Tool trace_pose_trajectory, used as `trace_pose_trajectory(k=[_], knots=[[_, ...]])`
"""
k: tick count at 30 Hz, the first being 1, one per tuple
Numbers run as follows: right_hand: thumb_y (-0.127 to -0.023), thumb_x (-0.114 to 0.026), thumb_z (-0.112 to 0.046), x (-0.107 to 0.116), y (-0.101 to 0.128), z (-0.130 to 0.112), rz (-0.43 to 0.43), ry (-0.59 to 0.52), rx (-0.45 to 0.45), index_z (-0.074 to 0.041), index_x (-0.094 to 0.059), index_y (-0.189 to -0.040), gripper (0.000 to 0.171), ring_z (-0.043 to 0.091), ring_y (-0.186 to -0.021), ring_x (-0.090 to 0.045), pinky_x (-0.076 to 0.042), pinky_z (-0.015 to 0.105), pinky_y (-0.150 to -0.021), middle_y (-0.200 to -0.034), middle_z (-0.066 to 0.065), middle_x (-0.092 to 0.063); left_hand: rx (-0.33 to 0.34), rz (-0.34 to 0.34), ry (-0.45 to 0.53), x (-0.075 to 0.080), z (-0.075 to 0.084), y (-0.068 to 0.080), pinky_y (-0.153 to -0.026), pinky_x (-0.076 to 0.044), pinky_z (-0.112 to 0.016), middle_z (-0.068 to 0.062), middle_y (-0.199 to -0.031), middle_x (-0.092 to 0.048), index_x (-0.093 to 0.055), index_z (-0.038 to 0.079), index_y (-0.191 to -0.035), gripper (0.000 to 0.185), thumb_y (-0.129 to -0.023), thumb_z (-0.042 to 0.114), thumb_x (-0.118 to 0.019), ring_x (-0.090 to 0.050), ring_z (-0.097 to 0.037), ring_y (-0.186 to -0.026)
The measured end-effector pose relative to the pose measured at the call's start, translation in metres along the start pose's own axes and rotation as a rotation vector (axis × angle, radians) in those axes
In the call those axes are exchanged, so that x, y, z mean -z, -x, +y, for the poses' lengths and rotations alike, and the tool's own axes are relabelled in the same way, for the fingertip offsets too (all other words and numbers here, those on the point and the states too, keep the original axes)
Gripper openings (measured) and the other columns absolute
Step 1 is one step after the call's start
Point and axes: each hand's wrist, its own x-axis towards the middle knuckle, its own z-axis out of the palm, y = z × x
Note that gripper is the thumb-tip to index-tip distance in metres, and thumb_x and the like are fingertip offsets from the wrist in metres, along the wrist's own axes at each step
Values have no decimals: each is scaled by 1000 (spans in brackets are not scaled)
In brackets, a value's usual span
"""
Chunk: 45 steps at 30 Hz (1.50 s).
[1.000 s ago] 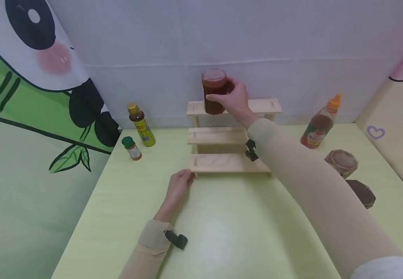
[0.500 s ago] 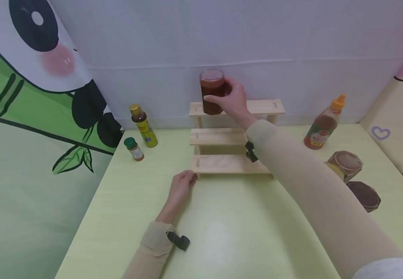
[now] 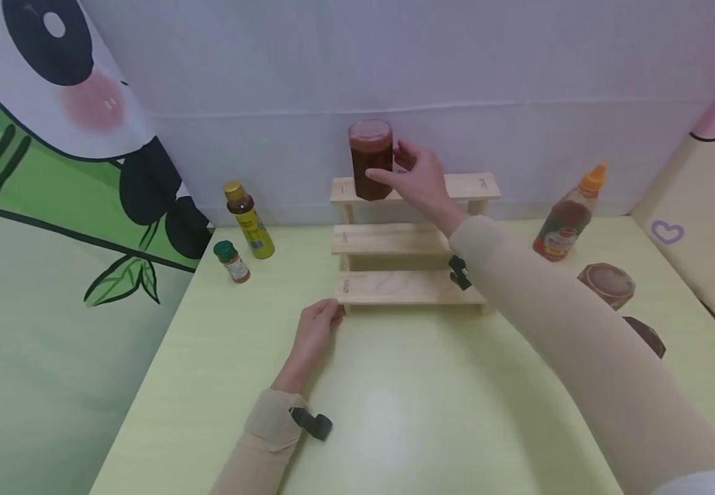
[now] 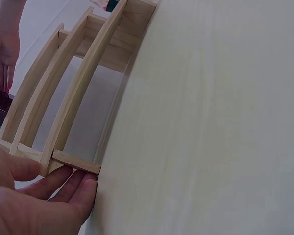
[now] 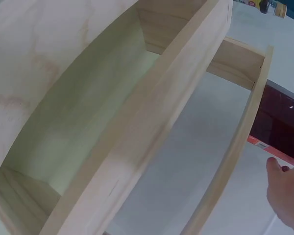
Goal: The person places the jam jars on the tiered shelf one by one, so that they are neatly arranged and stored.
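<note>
A three-step wooden rack [image 3: 394, 287] stands at the back of the yellow-green table [image 3: 394, 412]. A dark red jar [image 3: 370, 158] stands upright at the left end of the top step. My right hand [image 3: 399, 166] is just right of the jar with its fingers spread; the thumb still touches the glass. In the right wrist view a fingertip [image 5: 279, 183] hovers by the jar [image 5: 279, 129]. My left hand [image 3: 325, 317] rests on the table, straight fingers against the rack's bottom left corner [image 4: 76, 164]. The left hand [image 4: 63, 192] holds nothing.
A yellow-labelled bottle [image 3: 248, 220] and a small green-capped spice jar [image 3: 232, 262] stand left of the rack. An orange-capped sauce bottle [image 3: 564, 216] and two hexagonal jars [image 3: 606, 283] [image 3: 645, 335] stand right, beside my forearm. A wall runs close behind the rack.
The jar has come down onto the top step's left end, and my right hand's fingers have loosened from it. The left hand has not moved.
</note>
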Motion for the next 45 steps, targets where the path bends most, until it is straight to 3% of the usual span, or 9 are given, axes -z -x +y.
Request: trace_pose_trajectory(k=[3, 7, 15, 25, 33, 45], knots=[[-73, -77, -43, 9, 8, -1, -19, 60, -33, -11, -34, -145, 90, 13, -127, -47, -42, 24, -104, -144, 4, -45, 5, 5, -3, 0, 0, -1, -98, -49, -31, -15, -119, -62, -57, -2, -122, 35, -101, 21, -41, -58, -23, -112], [-75, -75, -46, 23, 22, -1, -33, 122, -31, -12, -41, -142, 82, 12, -122, -52, -46, 25, -100, -139, 4, -51, 13, -2, 1, -1, 0, -2, -98, -49, -30, -16, -119, -62, -57, -2, -122, 35, -101, 20, -41, -58, -23, -112], [-79, -73, -41, 49, 59, 5, -82, 240, 91, -8, -52, -132, 67, 16, -116, -56, -49, 29, -97, -129, 7, -58, -12, -27, 11, -1, 1, -6, -99, -48, -31, -19, -121, -60, -56, -4, -122, 36, -101, 21, -42, -56, -25, -115], [-80, -73, -37, 64, 99, 14, -179, 254, 96, -8, -52, -132, 64, 21, -119, -54, -48, 34, -99, -133, 7, -55, 3, -19, 11, 6, 1, -11, -99, -48, -32, -20, -121, -60, -56, -5, -122, 36, -101, 21, -42, -56, -26, -114], [-80, -73, -38, 86, 123, 20, -183, 279, 47, -14, -49, -136, 65, 22, -121, -53, -46, 37, -101, -135, 6, -53, 4, -27, -14, 8, 1, -11, -99, -48, -31, -18, -122, -59, -55, -3, -124, 37, -101, 21, -40, -56, -25, -115], [-80, -74, -33, 140, 151, 18, -143, 383, -6, -15, -45, -139, 68, 23, -125, -49, -42, 36, -104, -138, 6, -51, 4, -35, 0, 14, 0, -11, -100, -47, -32, -19, -123, -58, -54, -4, -123, 37, -101, 20, -38, -55, -26, -116]])
